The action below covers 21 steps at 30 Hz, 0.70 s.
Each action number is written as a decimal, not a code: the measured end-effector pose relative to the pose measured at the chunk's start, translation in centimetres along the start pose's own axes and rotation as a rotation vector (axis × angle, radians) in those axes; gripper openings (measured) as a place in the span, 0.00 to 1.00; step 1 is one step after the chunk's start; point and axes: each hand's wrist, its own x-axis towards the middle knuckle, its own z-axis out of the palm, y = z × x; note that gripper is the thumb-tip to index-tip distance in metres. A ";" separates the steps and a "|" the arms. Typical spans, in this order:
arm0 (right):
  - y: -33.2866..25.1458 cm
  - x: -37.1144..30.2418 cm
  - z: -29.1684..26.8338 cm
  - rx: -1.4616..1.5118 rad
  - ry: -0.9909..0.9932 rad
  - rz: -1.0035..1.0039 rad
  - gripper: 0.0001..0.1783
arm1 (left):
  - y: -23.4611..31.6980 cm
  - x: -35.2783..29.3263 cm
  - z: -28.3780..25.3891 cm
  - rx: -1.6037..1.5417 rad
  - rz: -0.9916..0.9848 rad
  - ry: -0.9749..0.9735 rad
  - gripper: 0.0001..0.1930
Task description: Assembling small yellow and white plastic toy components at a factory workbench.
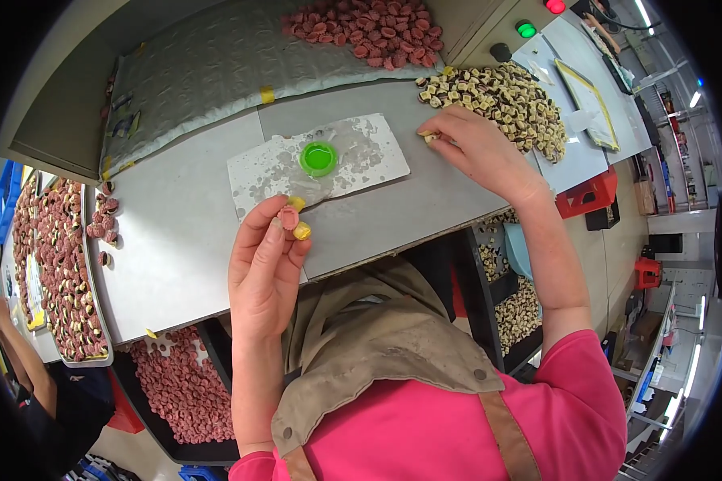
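In my left hand [266, 260] a small pink cup-shaped piece [290, 217] with a ridged rim is pinched between thumb and fingers, its hollow side facing up. Yellow covers [302, 232] sit on fingertips of that hand. My right hand [481, 152], beside a pile of small cream-and-dark pieces [497, 100], has its thumb and fingers closed on one small cream piece [430, 137]. Between the hands, a round dish of bright green liquid [318, 158] stands on a white board [377, 148] blotched with grey stains.
Pink pieces [377, 32] are heaped on the padded surface at the back. A tray of joined pink-and-cream pieces [64, 272] lies left, near another person's arm [24, 357]. Open drawers hold pink pieces [180, 385] and cream pieces [517, 317]. Green button [525, 30] is back right.
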 end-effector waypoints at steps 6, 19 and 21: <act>-0.5 0.9 0.9 -0.052 0.037 -0.049 0.12 | 0.1 0.1 -0.2 -0.001 -0.005 0.002 0.15; -0.6 -0.1 1.9 0.072 0.165 -0.032 0.10 | -0.1 0.1 -0.2 -0.084 -0.017 0.005 0.17; -1.2 -0.2 1.6 0.045 0.168 0.009 0.09 | 0.0 0.0 -0.4 -0.109 -0.028 0.022 0.17</act>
